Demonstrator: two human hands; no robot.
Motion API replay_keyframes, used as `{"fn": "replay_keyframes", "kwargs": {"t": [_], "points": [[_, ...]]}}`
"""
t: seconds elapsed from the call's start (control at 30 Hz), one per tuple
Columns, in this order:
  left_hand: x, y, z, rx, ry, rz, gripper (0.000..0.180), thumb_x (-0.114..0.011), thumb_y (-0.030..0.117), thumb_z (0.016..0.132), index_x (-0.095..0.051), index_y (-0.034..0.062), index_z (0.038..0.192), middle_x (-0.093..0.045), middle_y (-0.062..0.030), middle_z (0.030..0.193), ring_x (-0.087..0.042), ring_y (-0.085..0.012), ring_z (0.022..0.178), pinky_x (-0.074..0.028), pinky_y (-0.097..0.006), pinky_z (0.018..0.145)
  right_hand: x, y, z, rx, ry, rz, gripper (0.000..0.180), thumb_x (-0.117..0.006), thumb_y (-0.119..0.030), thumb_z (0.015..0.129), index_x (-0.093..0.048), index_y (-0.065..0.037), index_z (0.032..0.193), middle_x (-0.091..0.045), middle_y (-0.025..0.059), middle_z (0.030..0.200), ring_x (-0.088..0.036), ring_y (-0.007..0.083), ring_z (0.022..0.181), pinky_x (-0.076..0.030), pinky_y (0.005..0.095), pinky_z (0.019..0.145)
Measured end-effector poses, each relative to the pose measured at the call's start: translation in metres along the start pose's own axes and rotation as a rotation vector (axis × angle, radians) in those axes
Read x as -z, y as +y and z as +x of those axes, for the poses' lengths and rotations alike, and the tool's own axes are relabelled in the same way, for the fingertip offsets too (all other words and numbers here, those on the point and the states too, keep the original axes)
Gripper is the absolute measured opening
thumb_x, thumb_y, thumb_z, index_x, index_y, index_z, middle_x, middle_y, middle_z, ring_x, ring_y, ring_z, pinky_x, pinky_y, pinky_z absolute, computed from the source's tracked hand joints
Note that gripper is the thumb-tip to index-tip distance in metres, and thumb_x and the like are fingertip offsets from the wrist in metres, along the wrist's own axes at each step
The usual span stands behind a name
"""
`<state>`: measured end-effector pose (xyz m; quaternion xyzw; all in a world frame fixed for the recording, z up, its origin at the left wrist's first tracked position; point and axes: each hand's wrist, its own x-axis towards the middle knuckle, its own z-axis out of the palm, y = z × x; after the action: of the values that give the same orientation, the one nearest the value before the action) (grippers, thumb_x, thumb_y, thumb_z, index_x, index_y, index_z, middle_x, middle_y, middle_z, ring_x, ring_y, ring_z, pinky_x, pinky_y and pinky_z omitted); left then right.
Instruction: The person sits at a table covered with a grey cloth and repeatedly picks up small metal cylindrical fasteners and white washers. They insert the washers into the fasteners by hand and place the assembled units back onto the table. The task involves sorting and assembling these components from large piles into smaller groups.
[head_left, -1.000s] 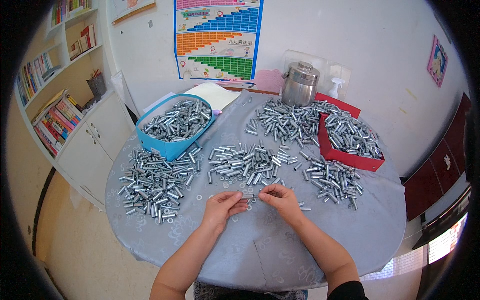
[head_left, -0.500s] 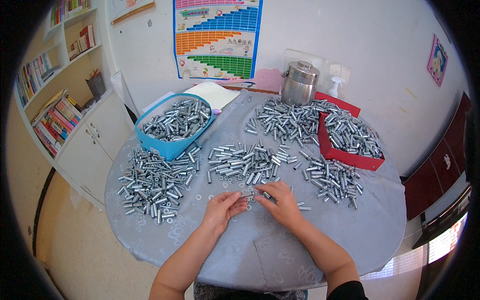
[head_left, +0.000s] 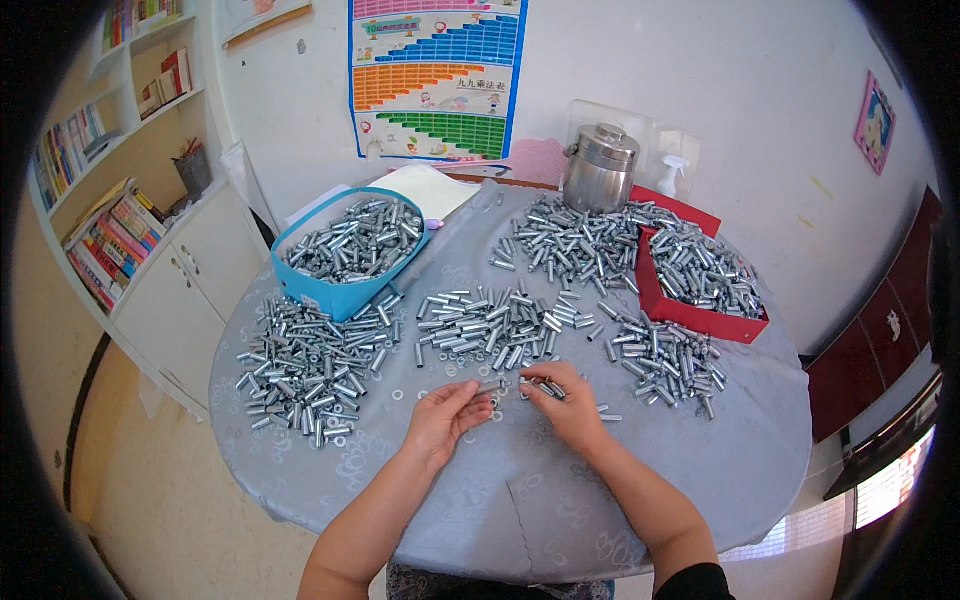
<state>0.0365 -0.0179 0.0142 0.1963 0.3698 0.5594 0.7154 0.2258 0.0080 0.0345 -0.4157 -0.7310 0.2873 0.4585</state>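
Observation:
In front of me, over the near middle of the table, my left hand [head_left: 446, 414] pinches a silvery metal anchor bolt [head_left: 490, 387] between thumb and fingers, its tip toward the right. Just to its right, my right hand [head_left: 568, 408] is closed in a pinch; what its fingertips hold is too small to make out. A small gap separates the two hands. Beyond them lies a pile of metal sleeves [head_left: 485, 322], with loose washers [head_left: 398, 394] scattered on the cloth nearby. A few more metal pieces show partly behind my right fingers.
A blue bin [head_left: 345, 306] full of metal parts stands at the left, above another heap [head_left: 310, 370]. A red box [head_left: 690, 318], also filled, sits at the right between heaps. A steel canister [head_left: 600, 175] stands at the back. Grey cloth [head_left: 440, 510] covers the round table.
My right hand has drawn slightly to the right, away from the anchor bolt, opening a gap between the hands. My left hand stays nearly in place, still pinching the bolt.

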Motion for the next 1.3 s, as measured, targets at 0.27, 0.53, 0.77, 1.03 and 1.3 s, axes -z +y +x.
{"fn": "replay_keyframes", "kwargs": {"t": [0.27,0.53,0.77,1.03,1.3], "points": [[-0.004,-0.001,-0.002,-0.012,0.036,0.083,0.018,-0.061,0.012,0.081,-0.056,-0.0028,0.090,-0.062,-0.0157,0.084,-0.063,-0.0198,0.070,-0.054,-0.028,0.064,0.001,-0.002,0.001,0.209,-0.020,-0.065,0.021,-0.067,-0.008,0.070,-0.063,-0.005,0.091,-0.062,0.0078,0.087,-0.057,0.0230,0.084,-0.043,0.0311,0.075],[-0.013,-0.002,-0.008,-0.097,0.027,0.196,0.014,-0.060,0.010,0.081,-0.057,-0.0029,0.087,-0.062,-0.0147,0.078,-0.063,-0.0202,0.067,-0.054,-0.028,0.059,0.004,0.002,-0.004,0.010,-0.231,-0.188,0.015,-0.057,-0.016,0.082,-0.060,-0.001,0.081,-0.060,0.0106,0.078,-0.057,0.0246,0.074,-0.044,0.0326,0.067],[-0.009,-0.002,-0.005,-0.096,0.075,0.153,0.015,-0.060,0.010,0.082,-0.057,-0.0031,0.088,-0.062,-0.0152,0.080,-0.062,-0.0197,0.066,-0.054,-0.027,0.060,-0.003,-0.006,-0.004,-0.139,-0.111,0.138,0.027,-0.046,-0.022,0.089,-0.062,0.000,0.086,-0.060,0.0094,0.070,-0.056,0.0182,0.066,-0.044,0.0279,0.064],[-0.008,-0.001,-0.005,-0.100,0.082,0.136,0.016,-0.059,0.011,0.082,-0.056,-0.0026,0.089,-0.062,-0.0144,0.081,-0.062,-0.0183,0.067,-0.054,-0.026,0.060,0.000,0.001,-0.007,-0.213,-0.184,0.218,0.030,-0.044,-0.024,0.090,-0.060,0.001,0.097,-0.061,0.0077,0.079,-0.056,0.0133,0.069,-0.045,0.0250,0.065],[-0.008,-0.001,-0.004,-0.110,0.088,0.104,0.017,-0.061,0.010,0.080,-0.055,-0.0035,0.088,-0.062,-0.0160,0.079,-0.063,-0.0200,0.065,-0.055,-0.028,0.060,-0.001,0.005,-0.005,-0.240,-0.192,0.266,0.033,-0.043,-0.025,0.091,-0.060,0.002,0.095,-0.060,0.0066,0.076,-0.054,0.0124,0.067,-0.044,0.0246,0.064]]}}
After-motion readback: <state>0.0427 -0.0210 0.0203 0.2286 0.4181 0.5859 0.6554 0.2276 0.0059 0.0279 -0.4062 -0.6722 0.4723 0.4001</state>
